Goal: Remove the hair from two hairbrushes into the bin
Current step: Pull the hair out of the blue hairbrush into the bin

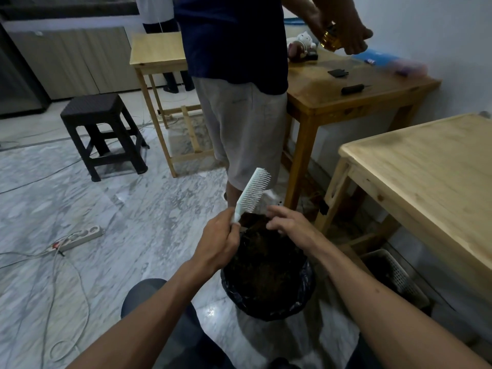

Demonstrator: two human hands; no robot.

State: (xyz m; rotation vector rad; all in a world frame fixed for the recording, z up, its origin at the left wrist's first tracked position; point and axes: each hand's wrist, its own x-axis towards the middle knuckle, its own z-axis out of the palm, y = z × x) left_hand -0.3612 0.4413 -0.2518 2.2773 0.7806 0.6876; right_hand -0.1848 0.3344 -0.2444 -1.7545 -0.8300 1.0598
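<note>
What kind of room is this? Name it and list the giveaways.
Probably an indoor workroom or home work area: marble-patterned tile floor, several plain wooden tables, a black plastic stool, and a power strip with loose cables.

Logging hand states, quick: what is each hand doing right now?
Left hand: closed on the handle of the white hairbrush.
Right hand: open, fingers spread over the bin, holding nothing visible.

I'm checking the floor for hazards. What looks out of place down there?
A white power strip lies loose on the marble floor at left, its cables trailing in untidy loops: a likely trip risk.
</note>
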